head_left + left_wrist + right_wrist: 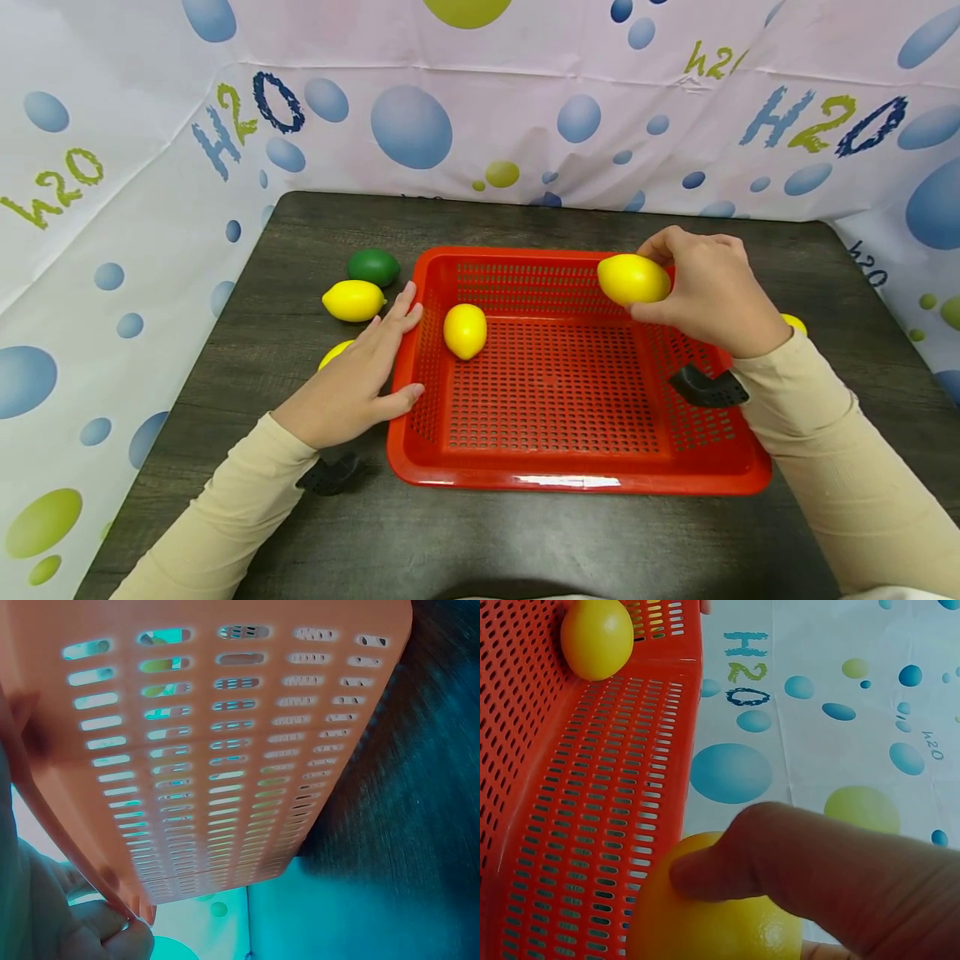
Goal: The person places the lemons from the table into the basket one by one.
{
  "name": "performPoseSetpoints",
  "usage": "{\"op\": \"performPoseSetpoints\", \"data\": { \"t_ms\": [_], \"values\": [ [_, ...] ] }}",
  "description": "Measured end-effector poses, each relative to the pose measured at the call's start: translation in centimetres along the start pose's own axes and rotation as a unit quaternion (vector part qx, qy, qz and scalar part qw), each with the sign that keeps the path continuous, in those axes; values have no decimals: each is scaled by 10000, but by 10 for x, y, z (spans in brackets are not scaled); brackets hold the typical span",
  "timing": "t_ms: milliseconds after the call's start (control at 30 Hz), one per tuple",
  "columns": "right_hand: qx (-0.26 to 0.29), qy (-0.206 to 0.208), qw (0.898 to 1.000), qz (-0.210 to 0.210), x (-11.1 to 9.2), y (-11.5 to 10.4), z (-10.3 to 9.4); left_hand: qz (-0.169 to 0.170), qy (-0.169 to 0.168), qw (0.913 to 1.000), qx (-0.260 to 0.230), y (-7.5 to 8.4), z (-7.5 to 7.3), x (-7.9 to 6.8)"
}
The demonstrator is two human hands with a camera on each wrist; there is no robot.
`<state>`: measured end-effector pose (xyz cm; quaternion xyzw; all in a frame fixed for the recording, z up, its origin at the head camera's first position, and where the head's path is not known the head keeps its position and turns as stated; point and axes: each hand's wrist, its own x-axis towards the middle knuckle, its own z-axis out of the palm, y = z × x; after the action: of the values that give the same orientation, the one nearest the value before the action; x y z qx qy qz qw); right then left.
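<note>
My right hand [712,292] grips a yellow lemon [626,279] above the back right part of a red perforated plastic basket [510,482]. In the right wrist view, the thumb [727,862] presses on that lemon's side. Another lemon [465,331] lies inside the basket, near its left wall. My left hand [348,396] rests on the basket's left rim with fingers extended and spread, thumb over the edge. From the left wrist, the slotted outer wall of the basket [202,727] fills most of the view, with the fingers at its rim.
Left of the basket, a green lime-like fruit [373,267] and a lemon [354,301] lie on the dark wooden table [315,225]. A yellow fruit [333,354] is partly behind my left hand, another [795,322] behind my right wrist. A bubble-patterned curtain [525,108] hangs behind.
</note>
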<state>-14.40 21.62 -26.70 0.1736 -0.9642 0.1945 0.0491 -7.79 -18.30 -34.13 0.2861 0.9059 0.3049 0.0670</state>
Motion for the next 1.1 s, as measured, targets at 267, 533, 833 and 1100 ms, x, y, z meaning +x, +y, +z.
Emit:
{"op": "performPoseSetpoints", "data": {
  "t_ms": [267, 533, 833, 1100],
  "values": [
    [-1, -3, 9999, -135, 1, -3, 2, -26, 3, 10000, -12, 0, 0, -1],
    [34, -118, 9997, -212, 2, -6, 5, -28, 9, 10000, -27, 1, 0, 0],
    [31, -230, 9995, -232, 2, -9, 9, -29, -9, 10000, -34, 1, 0, -1],
    [101, -397, 9985, -352, 4, -16, 15, -12, -15, 10000, -26, 2, -1, -1]
  ]
}}
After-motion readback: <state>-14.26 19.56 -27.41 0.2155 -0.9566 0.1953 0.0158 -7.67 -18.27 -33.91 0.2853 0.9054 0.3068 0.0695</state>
